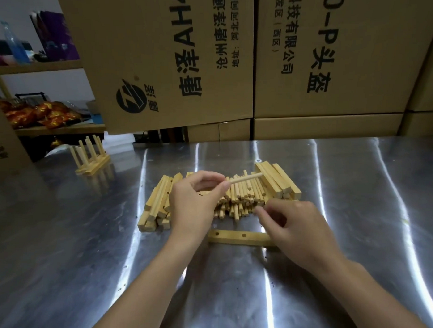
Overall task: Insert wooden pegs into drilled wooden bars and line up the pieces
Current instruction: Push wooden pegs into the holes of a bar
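Pegs (241, 196): loose heap at the middle of the steel worktop (90, 242), taken here as the landmark.
Finished rack (92, 157): far left of the heap and farther back, near the worktop's rear edge; flat bars with several pegs standing upright in them.
Bar stack, left (156, 206): touching the heap's left side, drilled holes visible on some pieces.
Left hand (194, 199): over the heap's left part, thumb and forefinger pinched on a single peg (246, 178), which is held level above the heap and points right.
Drilled bar (240, 236): lying flat just in front of the heap, two holes showing, its right end hidden under the right hand.
Right hand (293, 227): at the heap's front right corner, fingers curled, fingertips at the peg ends; whether it grips anything cannot be told.
Bar stack, right (277, 181): against the heap's right side.
Cardboard boxes (256, 57): stacked behind the worktop.
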